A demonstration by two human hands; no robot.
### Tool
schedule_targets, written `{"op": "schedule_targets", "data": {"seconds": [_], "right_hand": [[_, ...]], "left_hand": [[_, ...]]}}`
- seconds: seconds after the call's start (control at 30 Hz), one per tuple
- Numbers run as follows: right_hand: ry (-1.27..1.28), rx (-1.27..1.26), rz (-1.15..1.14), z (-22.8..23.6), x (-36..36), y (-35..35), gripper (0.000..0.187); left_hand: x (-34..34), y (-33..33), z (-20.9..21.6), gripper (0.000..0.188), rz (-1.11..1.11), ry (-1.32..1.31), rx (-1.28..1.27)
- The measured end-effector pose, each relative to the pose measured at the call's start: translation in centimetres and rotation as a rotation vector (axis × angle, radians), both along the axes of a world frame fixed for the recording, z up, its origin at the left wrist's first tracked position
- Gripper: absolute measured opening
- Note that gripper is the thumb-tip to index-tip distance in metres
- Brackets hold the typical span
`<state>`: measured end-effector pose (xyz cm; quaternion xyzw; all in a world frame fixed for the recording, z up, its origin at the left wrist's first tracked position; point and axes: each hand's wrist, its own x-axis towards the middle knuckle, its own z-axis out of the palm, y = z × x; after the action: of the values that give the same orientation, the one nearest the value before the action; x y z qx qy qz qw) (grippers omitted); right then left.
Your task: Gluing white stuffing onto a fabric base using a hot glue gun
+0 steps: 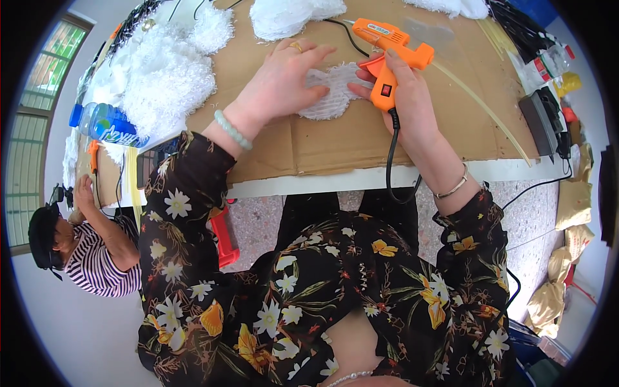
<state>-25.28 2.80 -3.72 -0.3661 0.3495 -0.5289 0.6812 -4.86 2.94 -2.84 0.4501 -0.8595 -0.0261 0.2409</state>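
Note:
My left hand [282,82] lies flat, palm down and fingers spread, pressing on a small white fluffy piece [333,97] that rests on the cardboard sheet [361,138]. A ring shows on one finger and a pale bead bracelet on the wrist. My right hand [403,97] grips an orange hot glue gun [390,55] by its handle, nozzle pointing left toward the white piece. A clear glue stick [480,103] sticks out of the gun's back. The gun's black cord [391,161] hangs down over the table edge.
Piles of white fluffy material [164,77] lie at the left and top of the table. A blue-capped water bottle [106,124] lies at the left. A black power adapter [540,119] sits at the right. Another person in a striped shirt [97,258] sits at lower left.

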Motion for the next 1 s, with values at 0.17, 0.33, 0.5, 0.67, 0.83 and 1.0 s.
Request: {"op": "schedule_targets", "data": {"seconds": [0.17, 0.33, 0.5, 0.67, 0.83, 1.0], "right_hand": [[-0.035, -0.009, 0.004, 0.3, 0.2, -0.2, 0.031], [-0.089, 0.006, -0.021, 0.0, 0.4, -0.2, 0.029], [-0.131, 0.031, -0.052, -0.3, -0.1, -0.3, 0.030], [-0.072, -0.018, -0.186, -0.2, -0.2, -0.8, 0.029], [-0.061, -0.027, -0.169, 0.0, 0.1, -1.0, 0.028], [-0.004, -0.028, -0.133, 0.5, 0.2, -0.1, 0.027]], "left_hand": [[-0.1, -1.3, -0.7, 0.038, -0.016, -0.057, 0.077], [0.1, -0.2, -0.7, 0.034, -0.062, -0.106, -0.018], [-0.6, 0.7, -0.3, 0.026, -0.077, -0.188, -0.124], [-1.1, 0.2, 0.5, 0.029, -0.144, -0.352, -0.252], [-1.6, 0.3, 1.3, 0.045, -0.135, -0.379, -0.225], [-2.1, 0.3, 1.5, 0.050, -0.149, -0.386, -0.197]]}}
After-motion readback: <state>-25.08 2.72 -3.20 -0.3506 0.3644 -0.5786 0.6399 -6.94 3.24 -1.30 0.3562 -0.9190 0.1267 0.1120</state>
